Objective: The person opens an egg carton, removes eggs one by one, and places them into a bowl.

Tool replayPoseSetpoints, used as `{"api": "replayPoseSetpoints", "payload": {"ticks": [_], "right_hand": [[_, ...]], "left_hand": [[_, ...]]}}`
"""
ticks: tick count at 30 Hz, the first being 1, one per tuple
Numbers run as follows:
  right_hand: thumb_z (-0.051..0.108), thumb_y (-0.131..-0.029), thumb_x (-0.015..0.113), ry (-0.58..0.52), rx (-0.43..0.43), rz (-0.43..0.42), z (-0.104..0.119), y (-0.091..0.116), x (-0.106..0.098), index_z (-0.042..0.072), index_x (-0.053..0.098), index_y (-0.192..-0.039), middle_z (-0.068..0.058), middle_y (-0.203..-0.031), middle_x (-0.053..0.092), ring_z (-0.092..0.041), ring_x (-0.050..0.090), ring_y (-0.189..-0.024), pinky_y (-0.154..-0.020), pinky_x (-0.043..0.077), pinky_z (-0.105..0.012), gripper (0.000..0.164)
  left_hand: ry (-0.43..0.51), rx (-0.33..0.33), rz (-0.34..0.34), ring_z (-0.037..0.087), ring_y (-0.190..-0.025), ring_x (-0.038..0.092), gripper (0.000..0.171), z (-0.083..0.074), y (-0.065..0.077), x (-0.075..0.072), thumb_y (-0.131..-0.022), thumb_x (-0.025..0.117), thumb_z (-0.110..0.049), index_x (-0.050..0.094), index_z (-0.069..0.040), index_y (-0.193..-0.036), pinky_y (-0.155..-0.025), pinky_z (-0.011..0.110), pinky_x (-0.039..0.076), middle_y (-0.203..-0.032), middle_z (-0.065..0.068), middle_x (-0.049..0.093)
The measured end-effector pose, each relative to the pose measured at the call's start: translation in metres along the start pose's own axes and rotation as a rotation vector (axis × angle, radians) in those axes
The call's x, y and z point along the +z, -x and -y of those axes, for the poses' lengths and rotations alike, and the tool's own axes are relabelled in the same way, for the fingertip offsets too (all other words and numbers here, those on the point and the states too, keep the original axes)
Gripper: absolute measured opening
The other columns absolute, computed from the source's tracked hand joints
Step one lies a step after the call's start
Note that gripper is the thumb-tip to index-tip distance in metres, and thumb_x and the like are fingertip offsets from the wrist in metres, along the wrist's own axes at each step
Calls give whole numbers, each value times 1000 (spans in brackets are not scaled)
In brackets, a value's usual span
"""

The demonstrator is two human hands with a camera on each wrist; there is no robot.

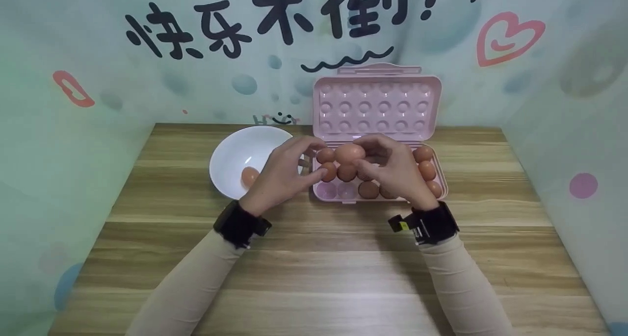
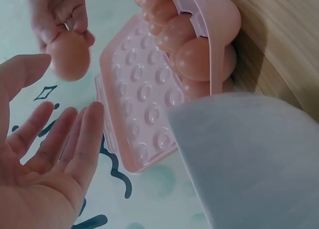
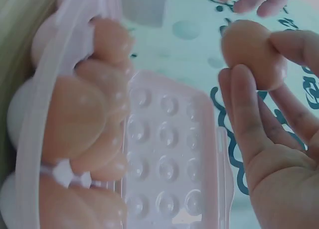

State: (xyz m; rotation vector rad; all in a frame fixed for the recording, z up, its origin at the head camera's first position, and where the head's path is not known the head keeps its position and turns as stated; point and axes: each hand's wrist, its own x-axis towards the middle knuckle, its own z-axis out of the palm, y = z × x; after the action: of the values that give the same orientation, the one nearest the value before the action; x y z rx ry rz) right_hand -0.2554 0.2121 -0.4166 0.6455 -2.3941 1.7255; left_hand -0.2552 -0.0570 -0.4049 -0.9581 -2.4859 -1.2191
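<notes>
Pinching one egg [image 1: 350,153] above the carton [image 1: 346,192] toward its back-left corner, the right hand [image 1: 394,171] should press only lightly, while the left hand [image 1: 283,173], holding nothing, spreads wide beside it.

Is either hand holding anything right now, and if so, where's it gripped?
The right hand holds an egg, pinching it by the end nearest that hand. The left hand holds nothing.
</notes>
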Motion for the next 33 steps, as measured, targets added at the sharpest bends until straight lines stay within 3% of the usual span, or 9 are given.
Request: {"api": "replayPoseSetpoints", "payload": {"ticks": [4, 12, 18, 25, 33], "right_hand": [[8, -94, 80, -117, 31, -26, 5, 2, 0, 5, 69, -129, -11, -120, 73, -25, 70, -113, -99, 58, -33, 37], [9, -96, 77, -143, 31, 14, 10, 3, 1, 6, 68, -131, -11, -123, 73, -26, 70, -114, -101, 56, -33, 36], [17, -97, 78, -134, 22, 54, 14, 5, 0, 9, 68, -132, -9, -128, 72, -26, 70, -118, -104, 55, -33, 37], [13, -97, 78, -136, -5, 83, 14, 4, 1, 8, 69, -130, -8, -127, 72, -27, 73, -110, -96, 59, -33, 35], [4, -97, 76, -134, -60, 153, 14, 5, -2, 7, 67, -134, -10, -127, 73, -30, 72, -115, -103, 56, -39, 38]], "left_hand": [[50, 38, -35, 15, -107, 67, 48, -5, -4, 7, -92, 83, -14, 63, -9, -136, -86, 23, 60, -123, 8, 65], [177, 114, -77, 15, -112, 69, 52, -14, -10, 18, -89, 86, -9, 61, -5, -135, -90, 23, 60, -129, 10, 61], [133, 146, -94, 13, -113, 66, 50, -19, -14, 21, -88, 87, -12, 64, -6, -132, -91, 21, 59, -127, 8, 64], [100, 158, -111, 14, -111, 67, 46, -16, -13, 21, -88, 88, -12, 67, -4, -128, -90, 20, 59, -122, 8, 66], [94, 145, -85, 15, -108, 67, 40, -12, -12, 11, -89, 86, -13, 69, -5, -125, -86, 21, 60, -121, 8, 67]]}}
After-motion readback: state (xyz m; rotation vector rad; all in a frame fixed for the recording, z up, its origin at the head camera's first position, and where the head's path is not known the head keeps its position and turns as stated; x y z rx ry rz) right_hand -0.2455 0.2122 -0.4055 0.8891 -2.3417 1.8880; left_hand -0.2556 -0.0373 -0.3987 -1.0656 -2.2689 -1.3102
